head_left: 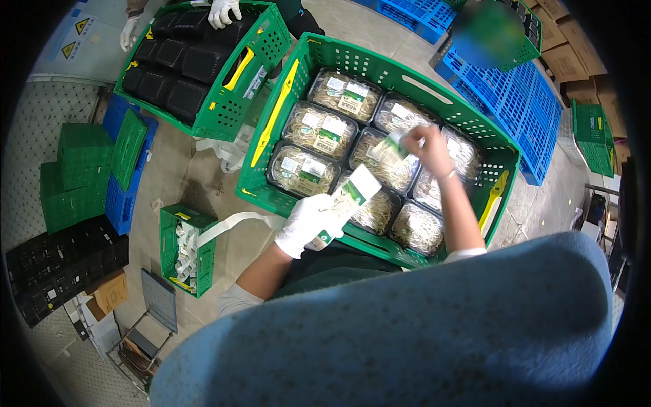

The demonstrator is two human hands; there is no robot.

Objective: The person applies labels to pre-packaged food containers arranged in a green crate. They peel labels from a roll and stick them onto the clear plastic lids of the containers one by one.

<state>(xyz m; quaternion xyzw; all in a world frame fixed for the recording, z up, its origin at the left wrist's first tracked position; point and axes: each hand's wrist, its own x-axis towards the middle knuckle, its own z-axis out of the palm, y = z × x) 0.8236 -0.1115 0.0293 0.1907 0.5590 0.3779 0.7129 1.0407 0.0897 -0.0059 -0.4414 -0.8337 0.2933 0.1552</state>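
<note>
Your hands are apart, both over the green crate (366, 61) in the centre of the frame, which holds clear-lidded packs (413, 234) in three columns. Your gloved left hand (306, 225) is closed around green-and-white labels (357, 192), near the crate's lower edge. Your bare right hand (426, 148) pinches a single label (388, 149) over the middle pack; blur hides whether it touches the lid.

The three packs at the crate's left side already carry green-and-white labels. The other packs show no plain sign of one, though your hands and arm cover parts of them, so roughly a third looks done and most of the rest seems left. A white strip (234, 221) runs from the small crate (205, 256) at left towards your left hand. At upper left, a co-worker's gloved hand (224, 12) rests by black trays (202, 61).
</note>
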